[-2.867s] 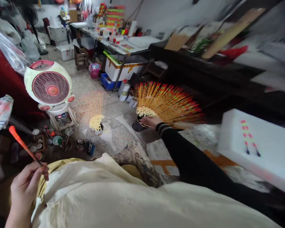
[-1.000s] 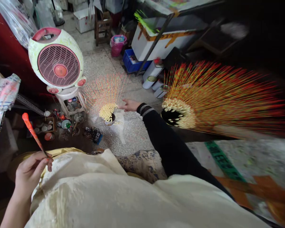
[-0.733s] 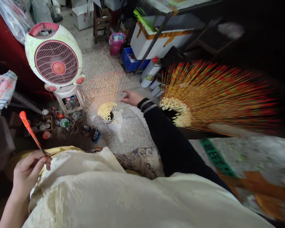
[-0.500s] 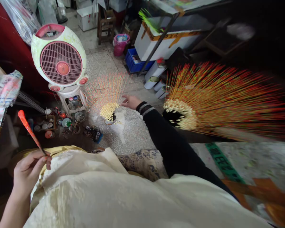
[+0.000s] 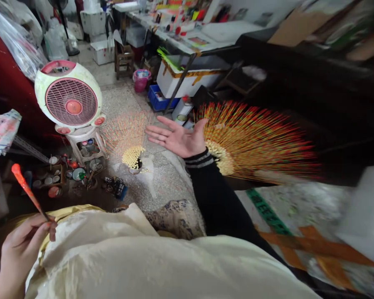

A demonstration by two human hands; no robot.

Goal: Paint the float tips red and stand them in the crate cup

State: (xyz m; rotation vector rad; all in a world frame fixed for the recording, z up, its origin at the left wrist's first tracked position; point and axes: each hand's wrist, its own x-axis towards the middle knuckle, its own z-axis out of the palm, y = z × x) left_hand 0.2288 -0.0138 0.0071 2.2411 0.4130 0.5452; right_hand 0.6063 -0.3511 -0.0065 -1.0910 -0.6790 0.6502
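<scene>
L hand (image 5: 20, 249), bottom left, fingers closed in a pinch on a slim orange-red stick (image 5: 26, 191), thumb & fingertips gripping its thin dark lower end; painted upper part tilts up-left, glossy & a bit mottled, thicker toward the rounded tip. Under the hands, a cream cloth (image 5: 143, 265) over the lap, w/ a yellow layer showing at its edge. R arm in a black sleeve (image 5: 218, 199), striped cuff; R hand (image 5: 177, 139) open, palm up, fingers spread & pointing left, its thumb side just beside a big spray of thin sticks (image 5: 255, 141), contact can't be told. Spray fans out right from a pale beaded cluster (image 5: 221, 160): yellow-orange shafts, red tips, blurred. To the R, a paint-spattered mat (image 5: 299, 245) w/ green & orange strips. On the speckled floor (image 5: 162, 182), btwn the hands, a smaller bunch of sticks (image 5: 132, 157), same fan shape, pale ends in a dark pot. Left of it, paint pots (image 5: 54, 178) & a pink-and-white fan (image 5: 69, 99) on a white stool (image 5: 81, 141). Further back: blue crate (image 5: 157, 104), pink bucket (image 5: 140, 81), white box w/ orange tape (image 5: 187, 79), cluttered worktable (image 5: 174, 41).
</scene>
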